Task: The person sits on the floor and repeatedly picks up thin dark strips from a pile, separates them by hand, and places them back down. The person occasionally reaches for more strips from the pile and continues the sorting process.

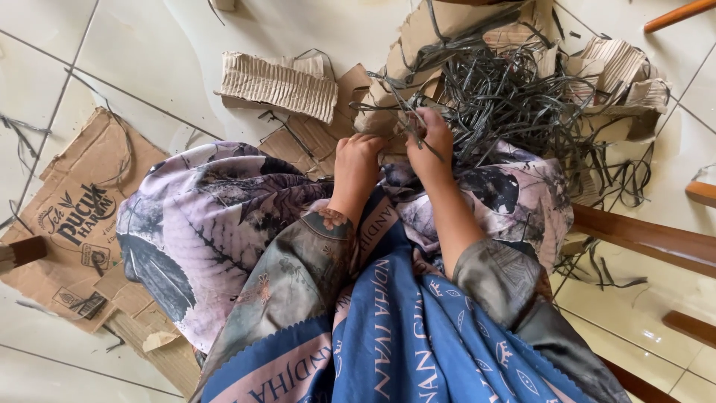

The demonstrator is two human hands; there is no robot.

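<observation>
Head view: right hand (431, 142) pinches thin grey strips (514, 97) at edge of tangled pile on floor (149, 60), just past knees. Left hand (356, 160) curled beside, grip unclear. Strips prob light, floppy, snaggy; grab few near ends.

Tiled floor (149, 45) w/ cardboard scraps (280, 82), flat printed cardboard sheet (74, 216), dark strips (514, 97).

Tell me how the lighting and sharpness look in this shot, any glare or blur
Head view: soft, even daylight; pale glare on the glossy floor tiles at upper left; faint shadow under the tangle of dark strips. Both the left hand and the right hand are fairly sharp, no marked motion blur. Wide-angle lens bends the tile lines near the edges.
</observation>
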